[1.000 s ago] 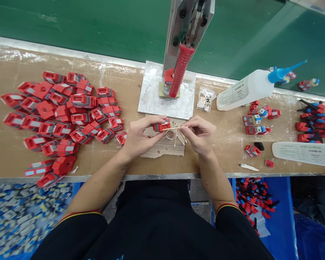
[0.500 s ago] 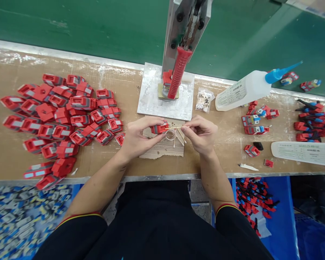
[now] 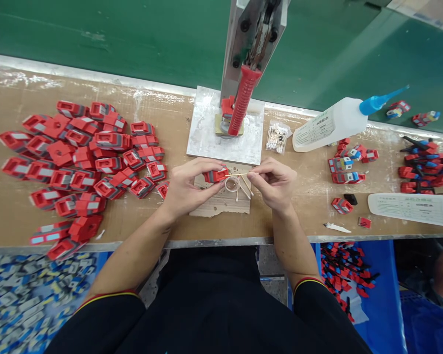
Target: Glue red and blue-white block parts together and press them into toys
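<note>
My left hand (image 3: 189,187) is closed on a small red and grey toy vehicle body (image 3: 214,175), held between thumb and fingers. In a pinch, my right hand (image 3: 275,182) grips a thin cotton swab (image 3: 239,174), whose far end meets the right side of the toy body. Just below the swab stands a small round clear cup (image 3: 231,184) on a piece of cardboard (image 3: 214,205). A few more swabs (image 3: 245,186) lean in or lie beside the cup.
A lever press with a red handle (image 3: 244,98) stands on a metal plate (image 3: 203,128) behind my hands. Red toy bodies (image 3: 83,152) are heaped at left. To the right are a bag of swabs (image 3: 278,136), a bottle with blue nozzle (image 3: 328,125) and another bottle (image 3: 409,208).
My hands, the toy body and the swab keep almost the same positions. The view has shifted very slightly. At the far right, part of another person's limb shows more.
</note>
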`<state>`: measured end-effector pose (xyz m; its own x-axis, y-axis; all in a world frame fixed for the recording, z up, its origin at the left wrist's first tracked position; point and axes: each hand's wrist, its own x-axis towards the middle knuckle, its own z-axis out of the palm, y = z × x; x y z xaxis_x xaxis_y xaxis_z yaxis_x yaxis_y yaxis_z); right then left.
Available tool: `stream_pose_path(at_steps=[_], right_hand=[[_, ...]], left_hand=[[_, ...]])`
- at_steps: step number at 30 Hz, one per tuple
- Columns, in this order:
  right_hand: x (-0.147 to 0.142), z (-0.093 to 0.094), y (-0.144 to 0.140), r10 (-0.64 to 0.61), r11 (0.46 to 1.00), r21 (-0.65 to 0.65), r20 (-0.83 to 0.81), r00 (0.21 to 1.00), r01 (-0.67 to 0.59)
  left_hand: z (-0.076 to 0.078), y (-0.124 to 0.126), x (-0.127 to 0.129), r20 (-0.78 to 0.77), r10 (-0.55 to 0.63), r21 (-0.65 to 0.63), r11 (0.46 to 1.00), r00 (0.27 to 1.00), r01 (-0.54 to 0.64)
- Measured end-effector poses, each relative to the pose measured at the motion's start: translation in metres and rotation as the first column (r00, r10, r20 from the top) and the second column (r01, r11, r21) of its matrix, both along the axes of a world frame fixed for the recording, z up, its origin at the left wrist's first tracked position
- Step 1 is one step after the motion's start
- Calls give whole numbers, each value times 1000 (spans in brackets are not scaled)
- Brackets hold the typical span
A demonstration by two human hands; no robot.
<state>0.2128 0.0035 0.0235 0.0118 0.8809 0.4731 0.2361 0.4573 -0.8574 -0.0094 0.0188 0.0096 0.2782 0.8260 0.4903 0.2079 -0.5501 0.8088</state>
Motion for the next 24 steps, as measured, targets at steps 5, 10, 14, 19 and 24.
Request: stream_pose_path(at_steps=[5, 10, 14, 19, 24], right_hand=[[1, 1, 0, -1, 1000, 0, -2, 1000, 1], [1, 2, 0, -19, 1000, -15, 29, 999, 19], [1, 2, 0, -36, 999, -16, 54, 998, 37], [2, 3, 0, -46, 999, -7, 78, 996, 47], [2, 2, -1, -25, 1000, -16, 53, 998, 26]], left_hand=[[1, 0, 0, -10, -3, -6, 1000, 1000, 3], [2, 0, -2, -29, -4, -20, 1000, 1000, 3], [1, 0, -2, -34, -7, -29, 1000, 999, 6], [0, -1, -1, -38, 5, -13, 1000, 999, -6], [1, -1, -1, -43, 3, -29, 1000, 999, -4]])
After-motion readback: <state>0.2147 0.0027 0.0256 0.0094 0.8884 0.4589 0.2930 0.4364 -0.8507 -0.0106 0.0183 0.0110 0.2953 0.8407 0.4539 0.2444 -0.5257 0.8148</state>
